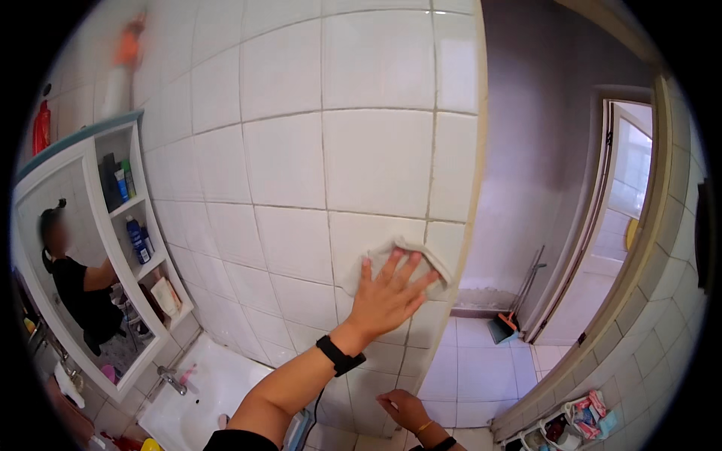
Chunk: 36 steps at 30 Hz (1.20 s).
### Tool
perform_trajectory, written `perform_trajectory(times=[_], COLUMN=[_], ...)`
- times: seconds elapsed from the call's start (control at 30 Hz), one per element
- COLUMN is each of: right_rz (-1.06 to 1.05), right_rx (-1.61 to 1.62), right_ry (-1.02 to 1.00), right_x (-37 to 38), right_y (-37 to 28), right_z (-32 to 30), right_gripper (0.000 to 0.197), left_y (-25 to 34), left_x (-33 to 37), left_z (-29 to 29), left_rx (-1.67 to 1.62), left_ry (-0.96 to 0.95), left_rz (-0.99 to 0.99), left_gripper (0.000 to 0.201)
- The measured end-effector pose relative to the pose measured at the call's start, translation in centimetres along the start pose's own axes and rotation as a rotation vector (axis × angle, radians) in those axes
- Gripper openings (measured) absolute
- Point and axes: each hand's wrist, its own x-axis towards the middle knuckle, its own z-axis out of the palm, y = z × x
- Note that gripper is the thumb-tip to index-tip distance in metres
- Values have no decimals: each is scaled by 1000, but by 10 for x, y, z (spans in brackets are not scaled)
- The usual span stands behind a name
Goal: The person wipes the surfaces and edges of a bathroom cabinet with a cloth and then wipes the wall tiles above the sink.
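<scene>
My left hand (387, 297) holds a whitish cloth (432, 259) pinned to the tiled wall (376, 165), its fingers spread across it. Part of the cloth is hidden under the palm, and one edge folds up beyond the fingertips, close to the wall's right corner. A black watch (341, 355) is on the left wrist. Lower down, at the bottom of the view, my right hand (408, 411) hangs near the wall's foot with its fingers curled in. Nothing shows in it.
At lower left are a white sink (199, 395) with a tap (171, 379) and a mirror cabinet (120, 301) holding bottles. Right of the wall corner, a broom and dustpan (504, 328) stand near a door (602, 270). A rack (560, 432) with small items is at lower right.
</scene>
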Motion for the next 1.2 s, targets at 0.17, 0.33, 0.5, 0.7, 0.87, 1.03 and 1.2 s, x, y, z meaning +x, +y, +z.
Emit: perform_trajectory(times=[0.17,0.33,0.5,0.7,0.87,1.03,1.2], right_rz=[-22,-55,-65,-140,-145,-38,-87], right_rx=[43,18,-2,10,27,-21,30], right_ry=[38,18,10,78,91,34,96], right_x=[5,8,6,12,10,0,-2], right_y=[4,8,7,9,14,30,35], right_z=[-2,-8,-24,-29,-34,-37,-30], right_gripper=[15,17,16,12,12,16,14], left_y=[-19,7,21,-14,7,23,-1], left_x=[94,71,13,128,116,54,144], left_z=[-30,-20,1,-34,-28,3,-32], left_rx=[37,0,46,46,4,28,35], left_ry=[18,-112,-54,14,0,-3,84], left_rz=[-177,-131,118,-31,-71,131,3], left_gripper=[52,53,53,53,54,51,42])
